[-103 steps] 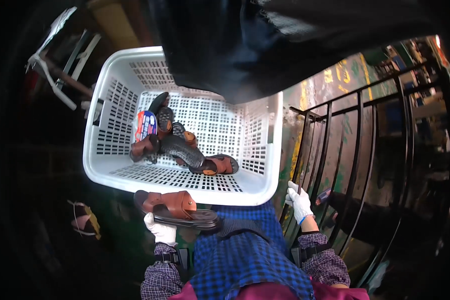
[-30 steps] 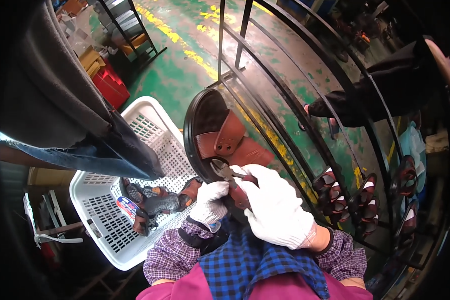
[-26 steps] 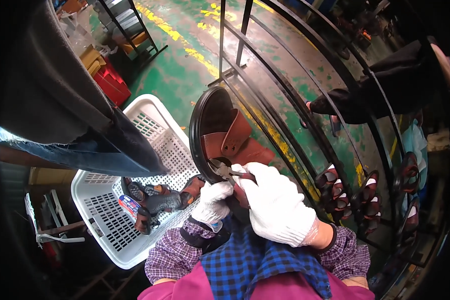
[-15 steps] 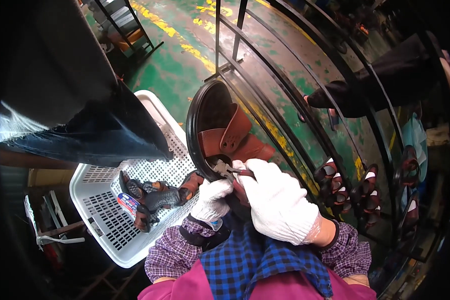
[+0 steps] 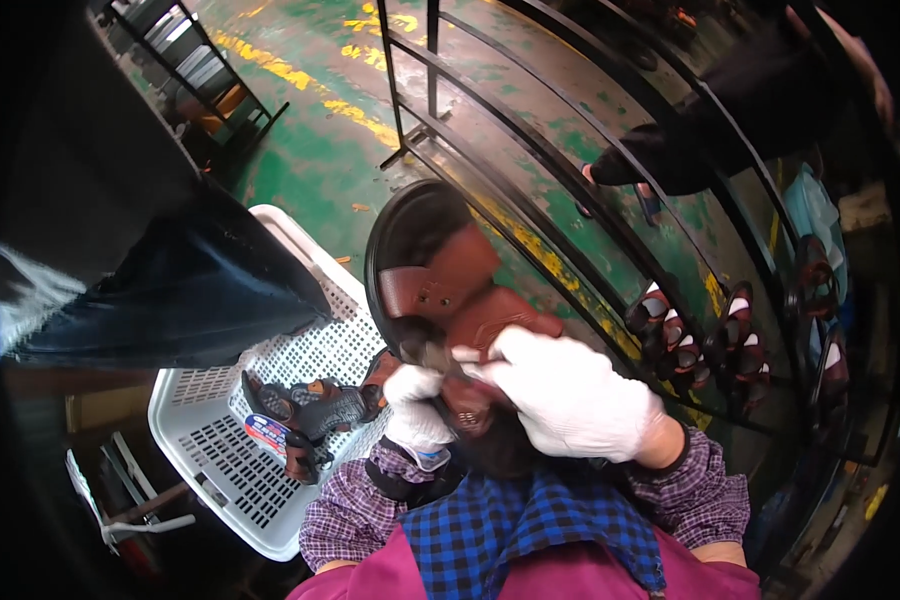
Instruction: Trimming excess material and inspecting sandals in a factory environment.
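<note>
Brown sandal [image 5: 440, 290] with black sole held up at frame centre – long axis near upright, leaning slightly left, one end toward top of frame, other down toward person's chest. Left hand [image 5: 415, 410], white-gloved, closed around lower edge of sandal. Right hand [image 5: 570, 395], also gloved, fingers curled, pinching small part at strap. White plastic basket [image 5: 220, 470] at lower left – more sandals inside. Black metal rack [image 5: 570, 190] behind, upper right

A brown leather sandal with a black oval sole [image 5: 435, 285] is held upright, its straps faced toward the camera, above a white perforated basket.
</note>
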A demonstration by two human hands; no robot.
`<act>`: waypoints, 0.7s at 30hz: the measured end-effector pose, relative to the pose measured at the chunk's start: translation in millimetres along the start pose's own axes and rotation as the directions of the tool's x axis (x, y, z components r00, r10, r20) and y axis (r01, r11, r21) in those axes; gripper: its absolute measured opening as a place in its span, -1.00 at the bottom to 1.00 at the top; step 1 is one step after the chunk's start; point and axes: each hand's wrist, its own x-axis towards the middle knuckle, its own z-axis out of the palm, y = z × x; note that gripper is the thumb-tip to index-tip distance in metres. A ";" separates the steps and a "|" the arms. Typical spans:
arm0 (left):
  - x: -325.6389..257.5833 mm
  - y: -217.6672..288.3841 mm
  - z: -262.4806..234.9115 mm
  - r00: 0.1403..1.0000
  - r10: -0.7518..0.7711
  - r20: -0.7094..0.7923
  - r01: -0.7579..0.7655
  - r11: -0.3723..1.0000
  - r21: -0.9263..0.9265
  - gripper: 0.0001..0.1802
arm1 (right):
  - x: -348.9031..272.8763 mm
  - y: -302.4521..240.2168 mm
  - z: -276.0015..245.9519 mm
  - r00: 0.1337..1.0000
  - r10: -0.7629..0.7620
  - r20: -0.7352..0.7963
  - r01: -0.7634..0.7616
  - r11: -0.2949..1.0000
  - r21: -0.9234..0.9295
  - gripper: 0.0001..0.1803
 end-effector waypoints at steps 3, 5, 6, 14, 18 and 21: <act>4.1 -1.7 -46.2 0.947 -0.053 -0.317 0.004 0.988 -0.155 -0.38 | -25.5 16.6 -2.8 0.989 -0.110 -0.098 0.145 0.840 0.523 -0.53; -12.3 16.8 -101.2 0.942 0.007 -0.335 -0.028 0.998 -0.057 -0.38 | -50.1 17.0 10.5 0.941 0.298 -0.159 -0.034 0.552 0.833 -0.41; -19.4 17.6 -125.1 0.938 0.050 -0.342 -0.058 0.998 -0.015 -0.38 | -48.0 14.0 -1.6 0.914 0.302 -0.272 -0.068 0.773 0.630 -0.40; 46.7 -46.7 -67.0 0.973 0.007 0.230 -0.044 0.987 0.155 -0.59 | -99.8 56.9 41.4 0.821 0.101 -0.561 0.021 0.978 0.207 -0.61; 56.4 -140.4 36.8 0.901 -0.112 -0.420 0.314 0.836 0.451 -0.56 | -209.8 63.5 91.3 0.824 0.246 -0.510 0.024 0.885 0.465 -0.64; 76.6 -189.9 -12.1 0.880 -0.157 -0.448 0.374 0.810 0.451 -0.60 | -281.9 61.4 92.0 0.606 0.685 -0.405 0.001 0.509 0.861 -0.38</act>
